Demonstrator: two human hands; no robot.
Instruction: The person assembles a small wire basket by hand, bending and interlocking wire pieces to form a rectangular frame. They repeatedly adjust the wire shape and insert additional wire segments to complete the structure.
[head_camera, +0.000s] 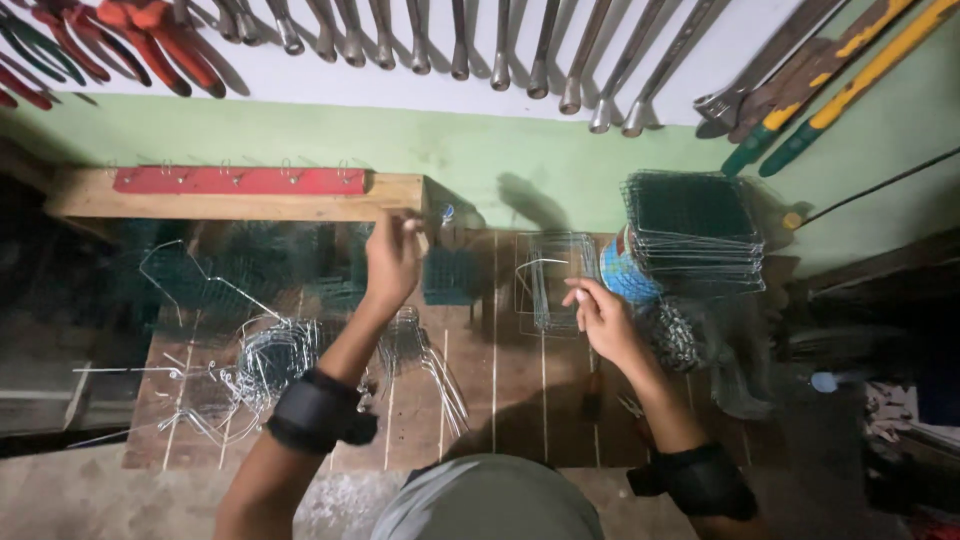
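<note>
- As seen from above by the head camera, two bare hands are raised over a wooden table (520, 400) set against a green wall (560, 160).
- The left hand (393, 258) is held up near a wooden rail (230, 200) at the back of the table; its fingers are closed around something small at the fingertips, but what is gripped cannot be told through the blur.
- The right hand (600, 312) is pinched on a thin wire that belongs to a small wire-mesh cage (548, 280), which stands on the table just in front of it.
- A tall stack of wire-mesh panels (695, 232) is seen to the right of the cage, with a blue, patterned round object (625, 275) touching its lower left corner.
- A heap of bent wire pieces (270, 355) is spread on the table's left part, beside the left forearm.
- Dark bands (318, 412) are worn on both forearms.
- A red strip with hooks (240, 180) is fixed on the rail.
- Spanners (500, 50), red-handled pliers (150, 40) and long-handled cutters (830, 90) are hung on the wall above.
</note>
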